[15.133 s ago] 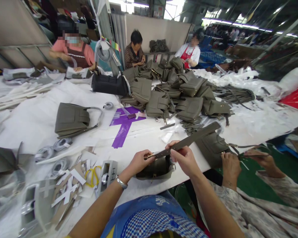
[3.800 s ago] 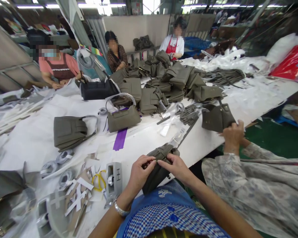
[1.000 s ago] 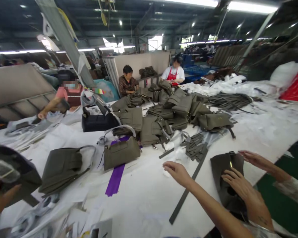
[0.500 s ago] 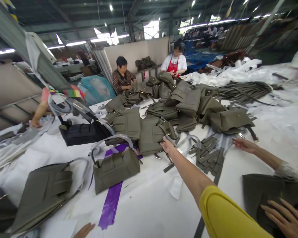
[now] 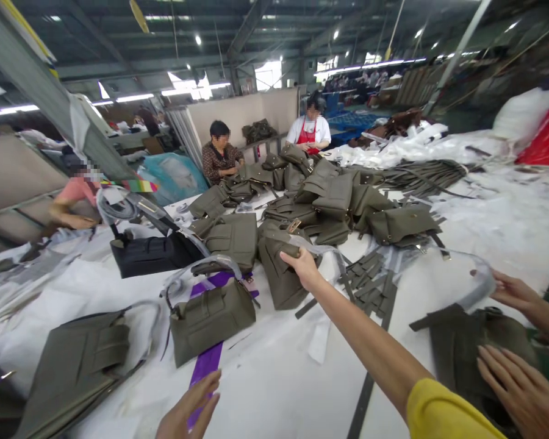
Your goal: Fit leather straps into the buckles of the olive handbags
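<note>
My right hand (image 5: 302,265), at the end of a bare arm in a yellow sleeve, grips the top edge of an olive-green handbag (image 5: 281,283), which stands tilted at the near edge of a heap. A gold clasp shows at the bag's top. Low in the frame, my left hand (image 5: 190,405) is held open with nothing in it, fingers apart. Just beyond it, a finished-looking olive handbag (image 5: 213,320) with a plastic-wrapped handle rests partly over a purple strip (image 5: 205,360). A larger olive bag (image 5: 77,366) lies at the left.
Many olive bags (image 5: 327,192) are heaped mid-table. A black bag (image 5: 155,253) stands at the left, short straps (image 5: 370,277) lie right of my arm. At the right, a co-worker's hands (image 5: 521,384) hold a dark olive bag (image 5: 457,347). Two people sit across the table.
The bag in my right hand has been tipped and drawn toward me, off the heap. My left hand has risen into view. The co-worker's upper hand now holds a wrapped handle.
</note>
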Demonstrator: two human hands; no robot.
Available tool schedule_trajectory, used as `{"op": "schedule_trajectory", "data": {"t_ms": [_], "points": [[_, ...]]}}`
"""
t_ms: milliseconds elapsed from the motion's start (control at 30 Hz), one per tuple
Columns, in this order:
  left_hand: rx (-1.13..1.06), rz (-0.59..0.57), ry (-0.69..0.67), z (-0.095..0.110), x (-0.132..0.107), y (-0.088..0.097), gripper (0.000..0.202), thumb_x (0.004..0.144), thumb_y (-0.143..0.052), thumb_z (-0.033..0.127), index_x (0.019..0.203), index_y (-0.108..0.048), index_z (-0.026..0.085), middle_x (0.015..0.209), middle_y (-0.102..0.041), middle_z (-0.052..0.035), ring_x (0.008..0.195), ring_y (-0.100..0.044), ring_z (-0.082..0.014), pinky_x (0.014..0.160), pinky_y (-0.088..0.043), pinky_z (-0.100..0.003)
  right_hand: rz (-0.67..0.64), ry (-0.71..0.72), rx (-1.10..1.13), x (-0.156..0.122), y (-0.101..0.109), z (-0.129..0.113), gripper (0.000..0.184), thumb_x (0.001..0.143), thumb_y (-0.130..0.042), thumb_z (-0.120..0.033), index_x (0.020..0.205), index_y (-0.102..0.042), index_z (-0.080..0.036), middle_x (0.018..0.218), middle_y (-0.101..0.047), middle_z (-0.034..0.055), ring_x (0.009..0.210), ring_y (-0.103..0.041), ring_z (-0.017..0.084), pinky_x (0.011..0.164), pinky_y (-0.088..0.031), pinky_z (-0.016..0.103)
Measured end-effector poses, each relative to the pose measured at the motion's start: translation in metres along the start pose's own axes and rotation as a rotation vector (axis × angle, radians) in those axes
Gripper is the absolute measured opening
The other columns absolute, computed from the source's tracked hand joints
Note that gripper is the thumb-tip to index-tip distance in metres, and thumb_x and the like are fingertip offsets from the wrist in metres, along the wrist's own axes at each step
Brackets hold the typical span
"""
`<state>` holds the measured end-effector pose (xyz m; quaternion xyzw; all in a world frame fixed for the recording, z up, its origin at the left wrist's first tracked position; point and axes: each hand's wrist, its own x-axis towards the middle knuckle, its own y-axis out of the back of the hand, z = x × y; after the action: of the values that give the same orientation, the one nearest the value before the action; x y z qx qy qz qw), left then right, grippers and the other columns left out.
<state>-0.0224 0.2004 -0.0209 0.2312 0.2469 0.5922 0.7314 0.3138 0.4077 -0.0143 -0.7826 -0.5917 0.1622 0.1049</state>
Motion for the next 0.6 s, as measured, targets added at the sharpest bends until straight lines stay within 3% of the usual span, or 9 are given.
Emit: {"op": "schedule_trajectory", "data": {"t_ms": [100,167,233,300,400,500,533,600], "points": [[-0.088,0.028,-0.027,0.042,0.015,-0.021,0.046,0.09,-0.05,0.041,0.134,-0.049,0.027,0.128,-0.062,-0.0057,0.108,-0.065,-0.0217,0.087,-0.057,-0.031,-0.039,0.124,-0.252,-0.054,0.006,-0.021,0.037,0.063,-0.079,-0.034,0.093,-0.063,-0.017,0.089,-0.071,0.0026,0.081,-0.064,0.018,0.074,-0.05,0.03],[-0.04,0.12,-0.126,0.073,0.026,-0.033,0.059,0.09,-0.05,0.041,0.144,-0.032,0.026,0.143,-0.047,-0.0101,0.121,-0.055,-0.0241,0.092,-0.054,-0.037,-0.074,0.158,-0.391,-0.09,0.013,-0.029,0.033,0.066,-0.075,-0.034,0.092,-0.063,-0.018,0.089,-0.07,0.0022,0.08,-0.063,0.019,0.073,-0.049,0.031],[0.108,0.23,-0.296,0.102,0.039,-0.041,0.07,0.086,-0.057,0.043,0.147,-0.026,0.025,0.152,-0.032,-0.0114,0.136,-0.037,-0.028,0.105,-0.042,-0.047,-0.12,0.138,-0.443,-0.127,0.02,-0.033,0.031,0.068,-0.073,-0.032,0.094,-0.063,-0.018,0.089,-0.07,0.0023,0.081,-0.063,0.019,0.073,-0.049,0.031],[0.229,0.24,-0.456,0.123,0.051,-0.047,0.074,0.083,-0.061,0.045,0.146,-0.028,0.024,0.154,-0.026,-0.0115,0.141,-0.025,-0.03,0.113,-0.028,-0.052,-0.18,0.087,-0.44,-0.162,0.026,-0.032,0.032,0.069,-0.072,-0.029,0.098,-0.063,-0.017,0.092,-0.07,0.0029,0.083,-0.063,0.019,0.075,-0.049,0.031],[0.263,-0.021,-0.54,0.136,0.064,-0.057,0.063,0.086,-0.055,0.046,0.142,-0.037,0.024,0.147,-0.041,-0.0099,0.136,-0.037,-0.0277,0.111,-0.031,-0.047,-0.247,0.033,-0.445,-0.209,0.035,-0.021,0.029,0.069,-0.07,-0.023,0.097,-0.065,-0.016,0.09,-0.07,0.0023,0.082,-0.062,0.018,0.075,-0.048,0.03],[0.249,-0.324,-0.461,0.132,0.07,-0.066,0.046,0.091,-0.045,0.045,0.134,-0.05,0.029,0.13,-0.06,-0.0051,0.119,-0.057,-0.0242,0.1,-0.044,-0.038,-0.246,-0.019,-0.489,-0.243,0.048,-0.004,0.024,0.067,-0.071,-0.02,0.091,-0.067,-0.016,0.084,-0.069,0.0009,0.077,-0.06,0.017,0.072,-0.047,0.028],[0.249,-0.367,-0.421,0.129,0.07,-0.066,0.043,0.091,-0.044,0.045,0.131,-0.054,0.029,0.122,-0.066,-0.0047,0.109,-0.062,-0.0236,0.095,-0.047,-0.036,-0.253,-0.051,-0.488,-0.253,0.052,0.002,0.024,0.066,-0.071,-0.019,0.09,-0.067,-0.016,0.084,-0.069,0.0008,0.076,-0.06,0.017,0.07,-0.047,0.028],[0.249,-0.329,-0.339,0.126,0.073,-0.06,0.045,0.09,-0.045,0.045,0.129,-0.057,0.026,0.102,-0.073,-0.0051,0.087,-0.068,-0.0217,0.084,-0.05,-0.033,-0.301,-0.129,-0.454,-0.269,0.059,0.01,0.024,0.067,-0.071,-0.018,0.09,-0.068,-0.015,0.081,-0.069,0.0005,0.073,-0.06,0.016,0.067,-0.046,0.026]]}}
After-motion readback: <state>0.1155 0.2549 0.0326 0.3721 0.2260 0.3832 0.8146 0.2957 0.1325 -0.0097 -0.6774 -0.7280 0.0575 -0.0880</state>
